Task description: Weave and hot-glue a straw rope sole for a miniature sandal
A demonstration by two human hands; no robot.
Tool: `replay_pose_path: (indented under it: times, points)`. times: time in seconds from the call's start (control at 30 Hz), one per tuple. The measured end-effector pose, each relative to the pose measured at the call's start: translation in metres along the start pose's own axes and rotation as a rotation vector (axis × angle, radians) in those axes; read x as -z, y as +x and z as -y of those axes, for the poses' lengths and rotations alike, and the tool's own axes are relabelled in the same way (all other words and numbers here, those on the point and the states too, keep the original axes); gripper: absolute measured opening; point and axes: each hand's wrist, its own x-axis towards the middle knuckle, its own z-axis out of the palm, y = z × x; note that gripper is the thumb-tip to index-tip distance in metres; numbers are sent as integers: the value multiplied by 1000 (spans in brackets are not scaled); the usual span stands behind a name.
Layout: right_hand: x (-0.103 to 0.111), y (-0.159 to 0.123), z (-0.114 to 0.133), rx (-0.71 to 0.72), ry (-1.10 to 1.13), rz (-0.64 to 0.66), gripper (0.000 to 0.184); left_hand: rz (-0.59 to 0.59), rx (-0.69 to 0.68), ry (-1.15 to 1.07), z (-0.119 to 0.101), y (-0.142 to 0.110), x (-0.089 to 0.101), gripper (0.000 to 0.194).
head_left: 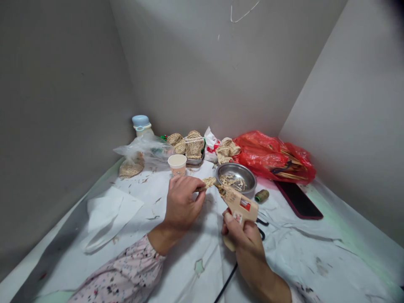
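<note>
My left hand (184, 200) pinches a small woven straw piece (208, 182) between thumb and fingers, over the middle of the table. A cream hot glue gun (241, 206) is gripped in my right hand (241, 231), its nozzle pointing up and left. The nozzle tip is at the right edge of the straw piece; whether it touches cannot be made out. A black cord runs from the gun toward the near edge. Just beyond the nozzle stands a steel bowl (251, 179) with straw scraps (233, 182). Behind my left hand is a paper cup (177, 163).
Woven straw pieces (194, 145) sit in a tray at the back, beside a red plastic bag (268, 155). A phone (299, 200), a thread spool (261, 195) and black-handled scissors (261, 233) lie right. Left are white paper (126, 206), a clear bag (147, 147) and a blue-lidded bottle (141, 124).
</note>
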Motion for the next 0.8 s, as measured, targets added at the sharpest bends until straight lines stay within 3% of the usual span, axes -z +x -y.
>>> replay_pose_path:
  times: [0.47,0.8]
  points:
    - [-1,0,-5,8,117,-17,37,-25,56,-53,-2,1,0,8]
    - [1,2,-2,1,68,0,38,-55,120,-102,-3,-1,-2,5]
